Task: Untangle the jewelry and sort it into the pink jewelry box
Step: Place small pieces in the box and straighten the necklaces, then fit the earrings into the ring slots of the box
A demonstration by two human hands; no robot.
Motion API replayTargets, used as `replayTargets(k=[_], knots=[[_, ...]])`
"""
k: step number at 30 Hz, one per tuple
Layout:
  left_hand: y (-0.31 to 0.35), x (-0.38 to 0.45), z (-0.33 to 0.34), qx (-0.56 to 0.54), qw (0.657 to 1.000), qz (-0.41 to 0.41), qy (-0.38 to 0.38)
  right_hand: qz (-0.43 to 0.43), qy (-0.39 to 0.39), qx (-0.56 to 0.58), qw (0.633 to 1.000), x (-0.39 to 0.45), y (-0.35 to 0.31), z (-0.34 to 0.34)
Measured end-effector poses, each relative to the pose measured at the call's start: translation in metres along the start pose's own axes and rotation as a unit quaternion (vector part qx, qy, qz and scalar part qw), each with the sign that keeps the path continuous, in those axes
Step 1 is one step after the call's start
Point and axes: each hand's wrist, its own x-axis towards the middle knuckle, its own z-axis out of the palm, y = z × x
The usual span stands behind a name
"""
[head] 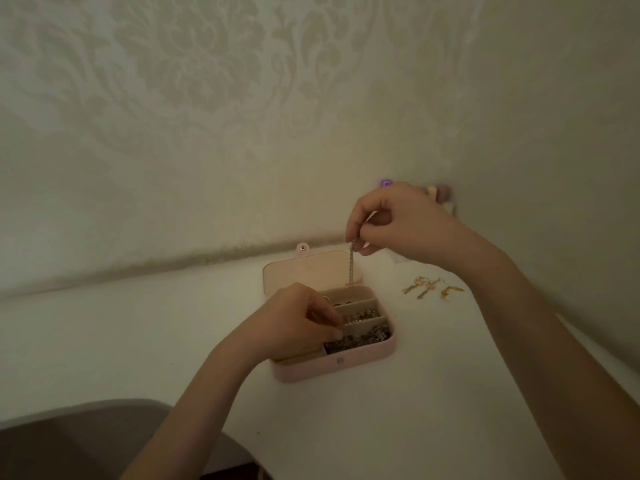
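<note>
While my right hand pinches a chain dangling over the pink jewelry box, my left hand pinches jewelry inside; gold earrings near tabletop's right edge.

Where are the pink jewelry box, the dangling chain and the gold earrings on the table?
pink jewelry box (332, 370): head view, on its front wall beside the snap.
chain (351, 268): head view, mid-length of the hanging strand.
gold earrings (429, 287): head view, on the middle earring of the group.
</note>
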Motion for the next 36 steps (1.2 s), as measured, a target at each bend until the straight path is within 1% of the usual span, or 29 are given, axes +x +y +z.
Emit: replayTargets(k=[2, 4, 6, 8, 11, 16, 18, 20, 24, 29, 30, 31, 33, 35, 36], knots=[[0.001, 0.002, -0.002, -0.013, 0.999, -0.002, 0.031, -0.007, -0.01, 0.0, 1.0, -0.002, -0.005, 0.002], [0.004, 0.006, 0.001, -0.052, 0.997, -0.003, 0.059, -0.01, -0.017, 0.0, 1.0, -0.002, -0.007, 0.003], [0.008, 0.011, 0.007, -0.101, 0.993, -0.001, 0.063, -0.011, -0.02, 0.004, 1.0, -0.003, -0.008, 0.003], [0.007, 0.013, 0.014, -0.121, 0.99, -0.008, 0.074, -0.009, -0.022, 0.004, 1.0, -0.005, -0.008, 0.0], [0.001, 0.011, 0.019, -0.109, 0.987, -0.024, 0.113, 0.01, -0.022, -0.028, 0.999, -0.006, -0.005, -0.009], [-0.009, -0.001, 0.025, -0.071, 0.991, -0.018, 0.115, 0.079, -0.069, -0.086, 0.991, -0.015, 0.014, -0.013], [-0.012, -0.003, 0.031, -0.039, 0.992, -0.014, 0.122, 0.094, -0.079, -0.08, 0.989, -0.026, 0.025, -0.006], [-0.015, -0.002, 0.036, -0.025, 0.991, -0.006, 0.13, 0.091, -0.084, -0.071, 0.99, -0.039, 0.037, 0.005], [-0.019, -0.001, 0.042, -0.023, 0.989, 0.013, 0.144, 0.076, -0.062, -0.108, 0.989, -0.055, 0.062, 0.019], [-0.02, -0.004, 0.041, -0.047, 0.989, 0.039, 0.132, 0.087, -0.086, -0.11, 0.986, -0.058, 0.072, 0.014], [-0.02, -0.004, 0.04, -0.061, 0.989, 0.04, 0.131, 0.089, -0.076, -0.103, 0.988, -0.058, 0.073, 0.009], [-0.019, -0.002, 0.038, -0.078, 0.988, 0.04, 0.129, 0.093, -0.051, -0.091, 0.99, -0.059, 0.075, 0.001], [-0.019, 0.001, 0.034, -0.118, 0.985, 0.038, 0.123, 0.111, 0.045, -0.063, 0.991, -0.061, 0.085, -0.02], [-0.019, 0.008, 0.027, -0.155, 0.98, 0.043, 0.117, 0.135, 0.152, -0.073, 0.976, -0.065, 0.102, -0.039], [-0.019, 0.012, 0.024, -0.166, 0.978, 0.043, 0.122, 0.148, 0.191, -0.095, 0.966, -0.067, 0.112, -0.045]])
